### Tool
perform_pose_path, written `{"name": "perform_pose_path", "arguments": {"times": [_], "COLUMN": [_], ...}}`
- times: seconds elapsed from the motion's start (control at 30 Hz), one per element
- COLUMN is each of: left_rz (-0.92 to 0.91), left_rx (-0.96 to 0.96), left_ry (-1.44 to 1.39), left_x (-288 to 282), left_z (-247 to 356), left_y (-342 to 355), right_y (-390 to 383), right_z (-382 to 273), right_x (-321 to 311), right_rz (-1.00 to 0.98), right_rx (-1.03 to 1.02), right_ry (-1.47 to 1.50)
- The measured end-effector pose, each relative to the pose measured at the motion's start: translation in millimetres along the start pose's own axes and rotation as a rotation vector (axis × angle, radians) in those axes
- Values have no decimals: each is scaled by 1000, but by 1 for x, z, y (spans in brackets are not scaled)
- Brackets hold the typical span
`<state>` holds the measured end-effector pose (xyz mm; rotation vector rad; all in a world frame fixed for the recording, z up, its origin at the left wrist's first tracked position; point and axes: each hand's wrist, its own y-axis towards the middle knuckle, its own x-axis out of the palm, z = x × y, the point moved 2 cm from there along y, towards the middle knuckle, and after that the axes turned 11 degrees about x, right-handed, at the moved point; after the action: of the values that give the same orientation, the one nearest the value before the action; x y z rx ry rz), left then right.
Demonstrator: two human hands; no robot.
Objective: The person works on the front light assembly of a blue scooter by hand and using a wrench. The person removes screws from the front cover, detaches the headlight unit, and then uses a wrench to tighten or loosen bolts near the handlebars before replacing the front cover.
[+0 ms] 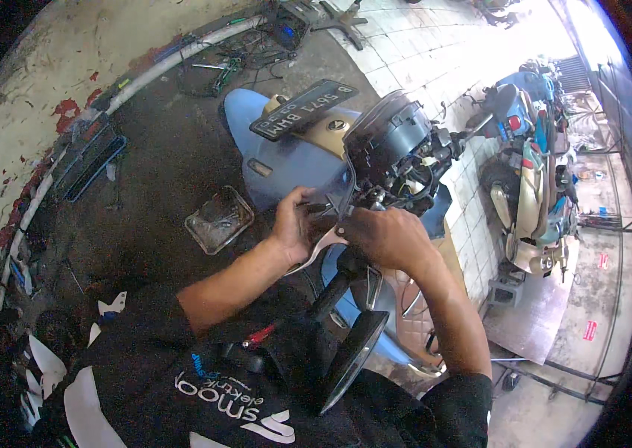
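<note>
1. The blue scooter stands directly in front of the person, its front panel reaching to the far left and its opened handlebar area lying between and just beyond the two grips.
2. The left grip is at the near edge of the front panel, thumb raised and fingers curled around toward a dark part. The fingertips are mostly hidden, so how far it is closed, and whether it has hold of that part, cannot be told.
3. The right grip is bent over the near side of the handlebar area, back of the hand uppermost. Its fingers go out of sight among the parts; how far open it is and what it holds cannot be told.
4. Exposed wiring lies just beyond the right grip, beside the black headlamp unit.
5. A silver lever runs between the two grips toward the near left; a mirror is nearer the person.
6. On the dark floor to the left sits a tray with small pieces in it. Other scooters are parked well apart, at the right.
</note>
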<state>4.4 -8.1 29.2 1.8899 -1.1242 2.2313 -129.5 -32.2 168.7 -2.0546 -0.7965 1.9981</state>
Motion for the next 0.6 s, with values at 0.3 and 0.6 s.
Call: {"name": "perform_pose_path", "arguments": {"times": [0.3,0.6], "left_rz": [49,-90], "left_rx": [20,43], "left_ry": [-18,63], "left_x": [-9,8], "left_z": [-1,1], "left_y": [-4,-1], "right_y": [-5,7], "right_z": [4,5], "right_x": [7,8], "right_rz": [19,-53], "right_rx": [24,12], "right_ry": [19,-58]}}
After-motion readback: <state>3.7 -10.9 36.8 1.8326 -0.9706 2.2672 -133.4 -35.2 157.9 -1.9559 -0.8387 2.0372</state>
